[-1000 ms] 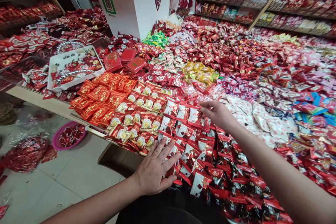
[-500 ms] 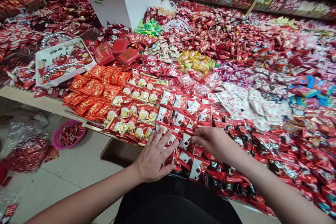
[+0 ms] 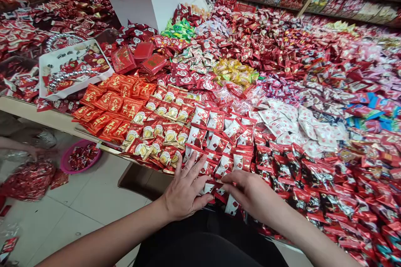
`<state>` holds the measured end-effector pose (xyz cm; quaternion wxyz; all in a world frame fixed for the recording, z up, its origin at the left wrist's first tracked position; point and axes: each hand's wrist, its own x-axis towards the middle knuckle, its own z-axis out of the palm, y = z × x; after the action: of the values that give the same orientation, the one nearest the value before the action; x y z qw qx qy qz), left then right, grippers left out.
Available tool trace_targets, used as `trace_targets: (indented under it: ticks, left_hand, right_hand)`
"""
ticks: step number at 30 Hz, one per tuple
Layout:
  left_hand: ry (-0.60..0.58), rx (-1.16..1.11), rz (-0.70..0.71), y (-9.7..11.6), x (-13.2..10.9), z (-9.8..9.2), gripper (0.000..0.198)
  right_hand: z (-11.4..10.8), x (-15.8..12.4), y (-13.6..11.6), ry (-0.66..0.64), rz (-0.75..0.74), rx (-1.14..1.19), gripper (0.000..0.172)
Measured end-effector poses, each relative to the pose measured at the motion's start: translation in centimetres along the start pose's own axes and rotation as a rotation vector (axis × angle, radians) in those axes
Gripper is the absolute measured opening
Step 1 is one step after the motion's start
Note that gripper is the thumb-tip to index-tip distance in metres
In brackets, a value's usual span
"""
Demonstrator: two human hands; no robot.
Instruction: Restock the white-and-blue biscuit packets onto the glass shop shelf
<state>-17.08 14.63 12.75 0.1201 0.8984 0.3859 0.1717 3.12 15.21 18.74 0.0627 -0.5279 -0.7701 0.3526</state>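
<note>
My left hand [image 3: 186,190] lies with its fingers spread over the front-left part of a block of red-and-white candy packets [image 3: 216,121]. To the right of it, my right hand [image 3: 250,194] is closed in a pinch at the edge of a red-and-white candy packet [image 3: 221,192] near the front edge. Another such packet [image 3: 232,205] shows partly under the right hand. Left of my hands are rows of packets with a yellow fruit picture [image 3: 171,137]. To the right lie dark red-and-black packets [image 3: 285,169].
Orange-red packets [image 3: 112,106] and a white tray [image 3: 108,73] with silver rings stand at the left. Behind rises a white pillar [image 3: 166,0]. On the floor is a pink basin [image 3: 64,162]; another person's hand [image 3: 34,152] is above a plastic bag [image 3: 29,179] of red packets.
My right hand has moved down toward the table's front edge, and its fingertips are now closer to my left hand. Another person's hand has come into view at the far left.
</note>
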Motion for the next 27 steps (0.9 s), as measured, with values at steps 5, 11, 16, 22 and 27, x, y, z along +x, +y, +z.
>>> trace_targets:
  ticks: [5,11,16,22,27]
  left_hand:
    - [0.047,0.032,0.01,-0.2,0.0,0.4,0.044]
    - [0.006,0.114,0.048,-0.4,0.2,0.7,0.061]
    - [-0.103,0.115,0.036,-0.2,0.6,-0.2,0.071]
    - [-0.168,0.128,0.008,0.4,1.6,-0.6,0.062]
    - [-0.137,0.094,0.018,0.6,2.0,0.1,0.071]
  right_hand:
    - [0.1,0.4,0.8,0.037,0.238,-0.404,0.024]
    - [0.3,0.8,0.7,-0.021,0.24,-0.373,0.022]
    - [-0.9,0.5,1.2,0.023,0.175,-0.232,0.019]
    - [-4.5,-0.6,1.5,0.177,-0.038,0.051,0.015]
    - [-6.3,-2.8,3.5,0.256,0.073,0.175,0.01]
